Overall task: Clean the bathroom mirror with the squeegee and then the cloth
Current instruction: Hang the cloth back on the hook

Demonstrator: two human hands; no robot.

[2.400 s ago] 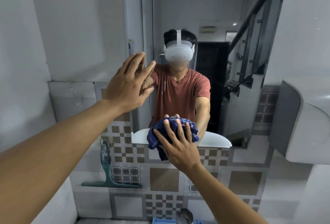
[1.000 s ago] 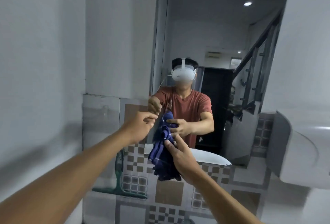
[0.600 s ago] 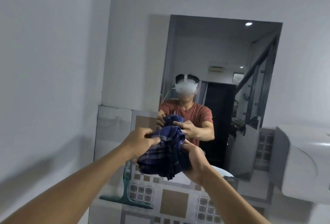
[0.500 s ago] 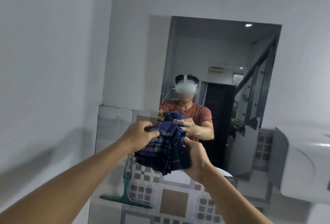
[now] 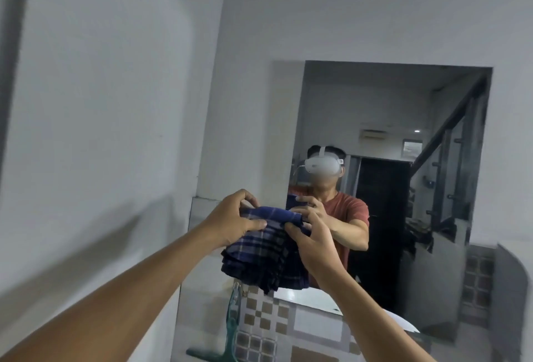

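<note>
A blue plaid cloth (image 5: 264, 249) hangs bunched in front of the mirror's lower left corner. My left hand (image 5: 232, 218) pinches its top left edge and my right hand (image 5: 313, 242) grips its right side. The mirror (image 5: 389, 119) is a tall rectangle on the white wall and reflects a person in a red shirt holding the cloth. A green squeegee (image 5: 227, 330) stands upright against the tiled wall below the cloth, its blade at the bottom.
A white side wall (image 5: 101, 102) runs close on the left. Patterned brown and white tiles (image 5: 265, 330) cover the wall under the mirror. A grey-white curved fixture (image 5: 513, 289) juts out at the right edge.
My left hand left the mirror and joined my right hand on the cloth. Both hands gathered and spread it between them. The view tilted upward, so mirror and hands sit lower.
</note>
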